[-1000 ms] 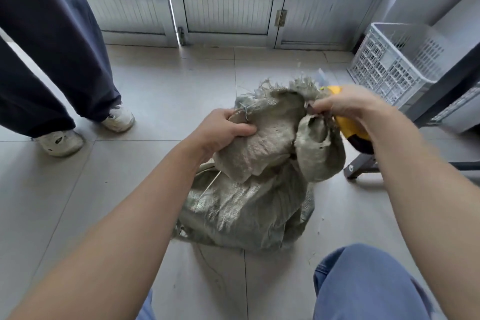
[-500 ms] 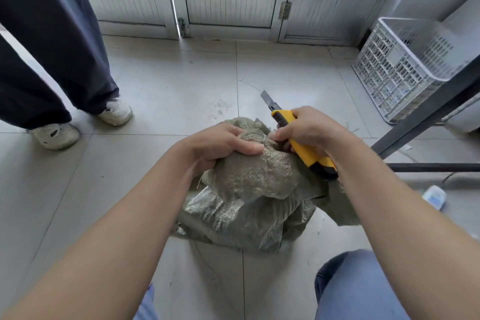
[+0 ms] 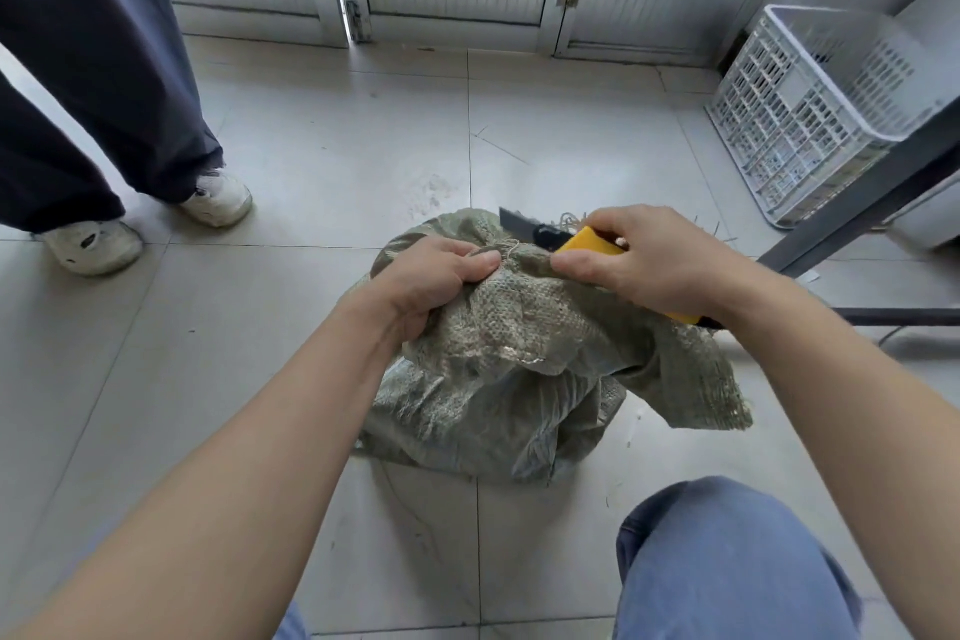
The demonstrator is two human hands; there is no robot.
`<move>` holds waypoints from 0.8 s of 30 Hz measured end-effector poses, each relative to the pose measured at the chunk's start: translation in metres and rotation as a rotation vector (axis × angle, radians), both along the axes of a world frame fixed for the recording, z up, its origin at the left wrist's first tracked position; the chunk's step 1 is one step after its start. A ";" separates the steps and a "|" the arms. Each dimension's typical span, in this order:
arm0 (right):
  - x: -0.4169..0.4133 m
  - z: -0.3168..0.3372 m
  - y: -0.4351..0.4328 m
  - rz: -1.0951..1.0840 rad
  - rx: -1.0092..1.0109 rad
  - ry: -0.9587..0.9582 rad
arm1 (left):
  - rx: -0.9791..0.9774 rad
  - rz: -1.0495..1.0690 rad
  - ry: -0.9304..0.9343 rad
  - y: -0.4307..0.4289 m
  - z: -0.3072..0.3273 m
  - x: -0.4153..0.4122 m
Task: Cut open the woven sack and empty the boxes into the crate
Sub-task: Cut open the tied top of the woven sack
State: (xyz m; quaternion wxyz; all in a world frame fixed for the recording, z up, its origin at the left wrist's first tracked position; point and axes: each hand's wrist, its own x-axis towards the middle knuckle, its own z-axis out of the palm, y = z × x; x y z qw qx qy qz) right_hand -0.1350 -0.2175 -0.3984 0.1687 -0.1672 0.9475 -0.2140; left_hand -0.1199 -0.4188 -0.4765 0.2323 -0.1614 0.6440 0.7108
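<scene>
A grey-green woven sack (image 3: 498,379) sits bunched on the tiled floor in front of me. My left hand (image 3: 431,281) grips the gathered fabric at its tied top. My right hand (image 3: 644,265) holds a yellow utility knife (image 3: 582,244), its dark blade extended to the left just above the sack's top, next to a bit of string. A white plastic crate (image 3: 810,109) stands at the far right. No boxes are visible; the sack hides its contents.
Another person's dark trouser legs and white shoes (image 3: 213,198) stand at the left. A dark metal frame leg (image 3: 857,203) crosses in front of the crate. My blue-jeaned knee (image 3: 727,556) is at the lower right. Closed doors line the back.
The sack top has been pulled down and lower. My right hand has shifted the knife so its blade lies over the tied top, close to my left hand.
</scene>
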 end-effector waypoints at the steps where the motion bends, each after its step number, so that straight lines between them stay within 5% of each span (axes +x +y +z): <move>1: 0.002 0.000 0.002 0.020 0.045 -0.008 | 0.004 0.008 0.003 0.001 -0.001 -0.001; 24: 0.010 0.018 -0.002 0.049 0.203 0.053 | -0.075 -0.002 0.062 0.000 0.006 0.004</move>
